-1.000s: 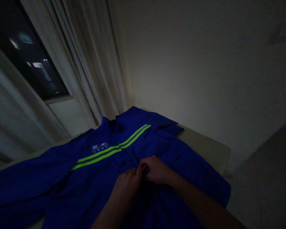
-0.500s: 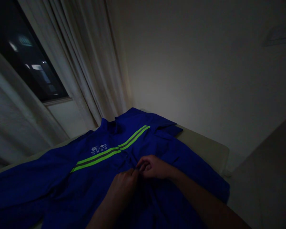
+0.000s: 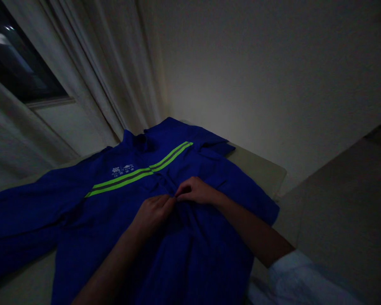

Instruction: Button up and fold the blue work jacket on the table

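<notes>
Across the table [image 3: 263, 168] lies a blue jacket [image 3: 98, 216], creased, collar near the far edge. Your forearms slant inward; your left hand [image 3: 155, 212] and right hand [image 3: 197, 190] meet, fingertips pinching its front below the green stripe [image 3: 120, 181].

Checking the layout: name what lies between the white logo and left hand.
In the head view, a green stripe and blue jacket fabric lie there.

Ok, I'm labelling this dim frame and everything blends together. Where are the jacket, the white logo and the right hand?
Jacket [image 3: 109, 207]: head view, on its blue front.
White logo [image 3: 122, 171]: head view, near the middle of the print.
Right hand [image 3: 198, 191]: head view, on the middle of the hand.
</notes>
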Demonstrator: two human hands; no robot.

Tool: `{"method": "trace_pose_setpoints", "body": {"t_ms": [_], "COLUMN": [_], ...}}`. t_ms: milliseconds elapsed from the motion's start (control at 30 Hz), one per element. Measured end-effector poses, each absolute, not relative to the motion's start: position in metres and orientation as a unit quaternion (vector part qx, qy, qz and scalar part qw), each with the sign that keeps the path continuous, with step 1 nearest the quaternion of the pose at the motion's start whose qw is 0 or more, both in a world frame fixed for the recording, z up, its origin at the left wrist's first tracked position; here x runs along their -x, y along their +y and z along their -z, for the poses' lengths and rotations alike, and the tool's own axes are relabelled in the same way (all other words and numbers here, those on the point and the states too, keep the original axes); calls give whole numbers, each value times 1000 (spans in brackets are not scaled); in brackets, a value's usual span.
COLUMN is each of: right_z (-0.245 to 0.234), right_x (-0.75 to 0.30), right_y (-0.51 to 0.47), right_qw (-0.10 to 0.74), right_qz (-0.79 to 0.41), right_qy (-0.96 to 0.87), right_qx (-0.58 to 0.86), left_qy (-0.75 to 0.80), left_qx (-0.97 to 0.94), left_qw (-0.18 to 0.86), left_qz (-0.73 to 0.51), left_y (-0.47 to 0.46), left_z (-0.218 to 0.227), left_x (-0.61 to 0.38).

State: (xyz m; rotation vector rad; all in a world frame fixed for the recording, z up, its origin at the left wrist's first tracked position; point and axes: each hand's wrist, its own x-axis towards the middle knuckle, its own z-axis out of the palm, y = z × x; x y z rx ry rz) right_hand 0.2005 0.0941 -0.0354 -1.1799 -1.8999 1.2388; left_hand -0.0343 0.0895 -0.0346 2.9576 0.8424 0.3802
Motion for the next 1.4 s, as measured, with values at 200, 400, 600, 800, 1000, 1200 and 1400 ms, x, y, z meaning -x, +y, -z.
{"method": "trace_pose_setpoints", "body": {"t_ms": [200,400,600,800,1000,1200,1400], "right_z": [36,36,36,38,38,37,35], "right_x": [-199,-197,-197,-198,-199,-199,-194], "right_y": [93,92,94,94,94,95,96], "right_qw": [255,249,250,249,247,293,353], "right_qz": [-334,-339,-332,-322,-327,-420,-460], "right_qy": [-809,-804,-803,-812,-817,-752,-701], "right_qx": [412,421,427,419,406,415,416], "left_qy": [354,353,334,350,316,258,243], "left_qx": [-879,-852,-920,-916,-940,-956,-949], "left_qw": [256,357,170,153,77,-38,-113], "left_qz": [-191,-153,-119,-123,-102,-133,-166], "left_y": [98,105,99,99,99,95,92], "left_z": [31,25,24,25,23,18,15], "left_x": [33,33,34,34,33,37,39]}}
